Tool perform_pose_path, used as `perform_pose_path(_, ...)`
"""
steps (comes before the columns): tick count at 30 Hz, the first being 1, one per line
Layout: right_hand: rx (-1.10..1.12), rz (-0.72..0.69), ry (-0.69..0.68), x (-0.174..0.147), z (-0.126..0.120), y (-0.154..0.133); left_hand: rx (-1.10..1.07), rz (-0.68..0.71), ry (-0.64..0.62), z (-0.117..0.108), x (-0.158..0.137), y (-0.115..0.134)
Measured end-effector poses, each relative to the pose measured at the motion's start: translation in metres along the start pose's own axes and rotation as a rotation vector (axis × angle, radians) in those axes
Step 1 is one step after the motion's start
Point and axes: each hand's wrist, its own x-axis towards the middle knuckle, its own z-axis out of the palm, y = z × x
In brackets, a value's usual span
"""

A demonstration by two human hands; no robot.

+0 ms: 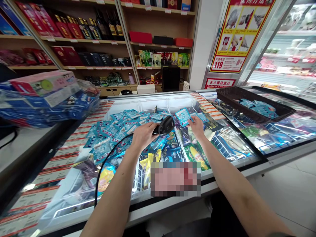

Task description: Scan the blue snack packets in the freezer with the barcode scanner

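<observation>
My left hand (pixel 145 134) is wrapped round the handle of a black barcode scanner (pixel 166 125), whose head points to the right. A black cable (pixel 105 161) runs from it down the left side. In my right hand (pixel 197 127) is a blue packet (pixel 183 117), pinched by its edge with a printed side facing me. Another blue packet (pixel 202 117) shows just behind those fingers; whether they hold it too I cannot tell. Many similar blue packets (pixel 118 128) lie heaped on the freezer's glass top, left of the scanner and beyond it.
Under the glass of the chest freezer (pixel 158 214) are wire baskets of bagged goods. A brown basket (pixel 283 113) with blue packets stands at the right. Plastic-wrapped boxes (pixel 46 95) sit at the left. Stocked shelves (pixel 98 39) stand behind; a blurred patch covers the front edge.
</observation>
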Motion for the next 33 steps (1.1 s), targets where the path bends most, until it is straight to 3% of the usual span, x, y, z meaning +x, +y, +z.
perform_pose_path(26,0.002,0.029,-0.04,0.0015,0.0016,0.0,-0.02,-0.01,0.007,0.001,0.0006,0.0011)
perform_pose_path(33,-0.086,-0.001,0.068,0.0003,-0.0063,-0.0065,-0.024,-0.032,0.047,-0.0008,0.0006,0.0002)
